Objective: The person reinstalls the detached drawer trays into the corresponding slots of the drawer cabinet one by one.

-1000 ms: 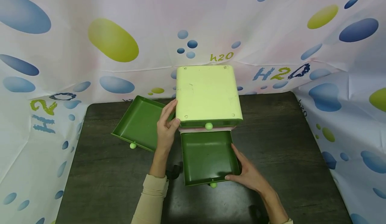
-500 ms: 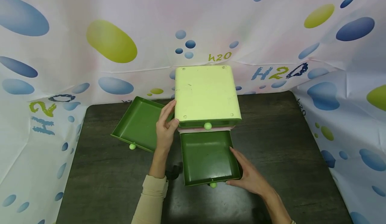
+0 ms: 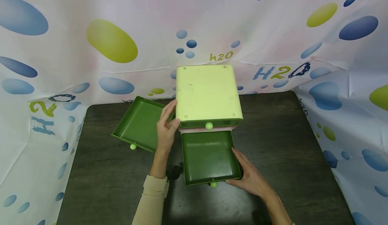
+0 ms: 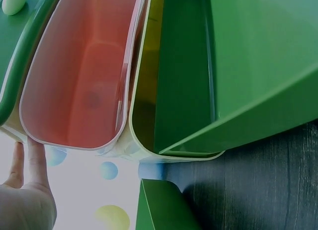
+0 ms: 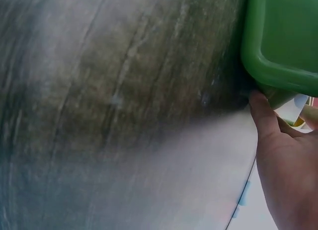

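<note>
A stacked drawer box with a pale yellow-green top (image 3: 209, 92) stands at the back of the table. My left hand (image 3: 166, 127) rests along its left side, fingers fairly straight and the thumb at the front corner. A green drawer (image 3: 210, 157) juts out from the lowest tier (image 4: 144, 91), its inside bare. My right hand (image 3: 250, 178) holds that drawer at its front right corner, thumb at the front and fingers along the side. In the left wrist view the pink middle tier (image 4: 94, 66) is an open, drawerless slot. The top tier has its drawer in, with a round green knob (image 3: 209, 126).
A second green drawer (image 3: 139, 124) lies loose and angled on the dark wood table (image 3: 106, 184), left of the box and partly behind my left hand. A printed white curtain (image 3: 151, 33) hangs close behind the box and down both sides.
My right hand has shifted slightly toward the front corner, and its thumb has moved from above the front rim to lower on the drawer front. The left hand, box and drawers look practically unmoved.
</note>
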Demonstrator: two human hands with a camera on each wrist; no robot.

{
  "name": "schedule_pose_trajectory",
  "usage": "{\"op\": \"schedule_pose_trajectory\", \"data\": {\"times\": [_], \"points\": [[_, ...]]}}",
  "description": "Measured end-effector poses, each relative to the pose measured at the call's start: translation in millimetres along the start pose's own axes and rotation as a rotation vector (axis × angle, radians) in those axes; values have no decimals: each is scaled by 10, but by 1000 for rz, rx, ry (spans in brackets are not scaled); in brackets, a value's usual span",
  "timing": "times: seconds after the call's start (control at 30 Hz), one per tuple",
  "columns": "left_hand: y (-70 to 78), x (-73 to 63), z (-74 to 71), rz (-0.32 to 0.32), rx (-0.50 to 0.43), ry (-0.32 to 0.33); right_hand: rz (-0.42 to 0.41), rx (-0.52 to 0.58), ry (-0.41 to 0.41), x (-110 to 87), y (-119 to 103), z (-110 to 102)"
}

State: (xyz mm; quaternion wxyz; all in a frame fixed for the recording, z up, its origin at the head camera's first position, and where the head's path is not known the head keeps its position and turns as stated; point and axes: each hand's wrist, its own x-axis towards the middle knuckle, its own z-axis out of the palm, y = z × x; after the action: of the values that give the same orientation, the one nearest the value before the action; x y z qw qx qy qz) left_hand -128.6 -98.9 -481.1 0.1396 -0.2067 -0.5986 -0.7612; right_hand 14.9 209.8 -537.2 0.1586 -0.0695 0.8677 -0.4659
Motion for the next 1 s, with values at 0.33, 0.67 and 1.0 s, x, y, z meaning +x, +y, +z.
{"op": "schedule_pose_trajectory", "data": {"times": [0.33,0.67,1.0], "points": [[-2,-1,15,-8,4,-9,23,18,29,14,-19,22],[2,-9,-4,-16,11,0,4,24,62,37,-44,62],[-8,-11,-11,-11,8,-3,-2,-3,105,69,-35,73]]}}
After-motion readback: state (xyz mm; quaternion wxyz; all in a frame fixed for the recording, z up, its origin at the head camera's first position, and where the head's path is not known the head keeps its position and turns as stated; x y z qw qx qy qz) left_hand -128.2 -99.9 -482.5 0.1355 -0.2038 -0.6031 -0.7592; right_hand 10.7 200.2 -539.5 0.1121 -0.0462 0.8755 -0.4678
